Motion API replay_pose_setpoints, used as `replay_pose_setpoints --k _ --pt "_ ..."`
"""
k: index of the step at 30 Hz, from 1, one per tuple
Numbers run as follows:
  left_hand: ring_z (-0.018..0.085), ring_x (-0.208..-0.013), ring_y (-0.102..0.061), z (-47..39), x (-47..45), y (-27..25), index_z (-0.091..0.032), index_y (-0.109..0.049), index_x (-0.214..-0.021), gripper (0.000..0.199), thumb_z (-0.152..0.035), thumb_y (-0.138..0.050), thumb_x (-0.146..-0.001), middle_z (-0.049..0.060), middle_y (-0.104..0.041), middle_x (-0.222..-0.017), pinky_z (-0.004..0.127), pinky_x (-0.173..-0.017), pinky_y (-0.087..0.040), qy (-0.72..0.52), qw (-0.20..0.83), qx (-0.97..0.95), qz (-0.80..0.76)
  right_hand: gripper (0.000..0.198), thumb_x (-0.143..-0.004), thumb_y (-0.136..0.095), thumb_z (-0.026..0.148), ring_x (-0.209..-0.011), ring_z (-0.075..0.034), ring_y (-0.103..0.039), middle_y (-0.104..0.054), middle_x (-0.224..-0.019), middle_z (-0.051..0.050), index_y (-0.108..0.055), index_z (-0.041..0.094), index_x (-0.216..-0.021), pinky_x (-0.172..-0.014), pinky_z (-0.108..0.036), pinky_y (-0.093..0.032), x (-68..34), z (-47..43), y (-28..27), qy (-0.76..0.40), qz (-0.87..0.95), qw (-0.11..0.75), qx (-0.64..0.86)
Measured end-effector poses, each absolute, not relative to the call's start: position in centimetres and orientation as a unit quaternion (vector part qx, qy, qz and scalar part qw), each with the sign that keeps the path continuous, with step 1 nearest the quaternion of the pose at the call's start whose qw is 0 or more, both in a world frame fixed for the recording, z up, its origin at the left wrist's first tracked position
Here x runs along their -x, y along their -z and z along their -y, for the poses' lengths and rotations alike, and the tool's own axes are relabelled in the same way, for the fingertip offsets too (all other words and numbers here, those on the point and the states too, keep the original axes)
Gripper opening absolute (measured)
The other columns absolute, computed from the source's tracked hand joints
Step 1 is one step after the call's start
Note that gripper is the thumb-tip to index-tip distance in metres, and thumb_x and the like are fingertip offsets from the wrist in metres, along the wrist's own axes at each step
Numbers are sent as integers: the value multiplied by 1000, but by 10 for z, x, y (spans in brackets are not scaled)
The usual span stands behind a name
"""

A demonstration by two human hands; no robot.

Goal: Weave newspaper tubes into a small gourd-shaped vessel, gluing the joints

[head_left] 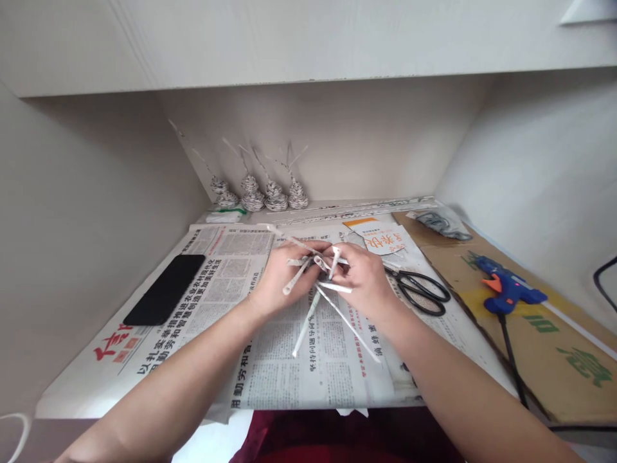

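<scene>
Between my two hands is a bundle of rolled newspaper tubes (308,321), whose ends splay out in several directions. My left hand (279,270) is closed around the left side of the bundle. From the right, the fingers of my right hand (364,273) pinch the tubes near their crossing point. Two long tube ends hang toward me over the newspaper (216,263) on the table. The exact crossing of the tubes is partly hidden by my fingers. Just right of my right hand lies a pair of black-handled scissors (424,289).
Several woven paper gourds (276,196) stand along the back wall. A black phone (164,290) lies at left. On the right, a blue glue gun (513,289) rests on cardboard (573,347), near a plastic bag (441,225). Long paper tubes (366,209) line the back; an overhead panel (308,45) hangs above.
</scene>
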State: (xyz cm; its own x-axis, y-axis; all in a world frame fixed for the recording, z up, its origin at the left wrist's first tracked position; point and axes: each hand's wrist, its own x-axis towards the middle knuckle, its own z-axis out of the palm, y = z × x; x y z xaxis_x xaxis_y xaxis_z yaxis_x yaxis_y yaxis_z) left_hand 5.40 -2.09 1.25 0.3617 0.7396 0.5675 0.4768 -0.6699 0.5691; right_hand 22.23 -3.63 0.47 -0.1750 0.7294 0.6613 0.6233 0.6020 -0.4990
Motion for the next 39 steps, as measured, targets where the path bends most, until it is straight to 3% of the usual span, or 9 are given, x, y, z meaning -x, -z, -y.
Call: replay_pose_setpoints --k 6,13,18,22,27,30,35,39 --pt "20 -91 -70 18 -50 -13 -25 -77 -97 24 -14 -63 -81 2 -76 -99 31 -86 -53 -441 192 -780 -401 27 -74 -53 5 -81 -18 -67 -72 -90 -2 -64 23 -91 -74 -27 -50 -223 36 -5 -68 776 459 428" --pt "18 -82 -70 21 -54 -23 -23 -78 -85 15 -17 -65 -79 1 -77 -87 29 -85 -53 -448 208 -755 -431 31 -75 -55 7 -77 -17 -68 -70 -88 0 -56 25 -101 -70 -27 -50 -223 38 -5 -107 748 464 462" --pt "20 -73 -70 10 -54 -17 -14 -75 -80 10 -20 -69 -75 6 -76 -80 30 -71 -56 -500 333 -666 -443 27 -81 -59 16 -73 -15 -67 -69 -86 -1 -53 24 -106 -66 -26 -53 -222 38 -8 -221 692 512 458" --pt "22 -76 -70 3 -52 -10 -15 -74 -80 16 -29 -73 -73 7 -76 -82 33 -71 -56 -515 423 -630 -400 18 -83 -61 22 -66 -13 -66 -68 -80 0 -55 22 -100 -61 -26 -53 -220 37 -10 -257 673 533 443" --pt "20 -75 -69 1 -52 -5 -16 -74 -81 19 -31 -77 -70 6 -75 -83 33 -73 -56 -535 478 -598 -357 11 -82 -66 24 -67 -13 -64 -69 -79 -1 -61 21 -91 -60 -25 -52 -220 40 -11 -178 673 564 445" --pt "19 -73 -69 1 -53 -3 -15 -75 -80 20 -31 -79 -68 6 -75 -81 32 -70 -56 -534 493 -584 -363 10 -85 -63 21 -68 -13 -63 -69 -85 -2 -66 22 -95 -62 -25 -52 -221 41 -11 -126 716 546 417" --pt "19 -69 -68 2 -54 -4 -15 -75 -80 20 -32 -79 -69 6 -75 -76 32 -68 -56 -515 511 -590 -355 21 -89 -56 15 -89 -17 -65 -71 -98 -5 -66 22 -107 -82 -32 -52 -225 38 -9 -19 769 507 389" --pt "19 -67 -67 4 -55 -6 -15 -75 -78 21 -33 -80 -67 6 -74 -74 32 -67 -56 -519 509 -589 -353 22 -90 -54 13 -93 -18 -64 -71 -98 -5 -64 23 -108 -85 -34 -51 -227 36 -8 22 783 495 376"
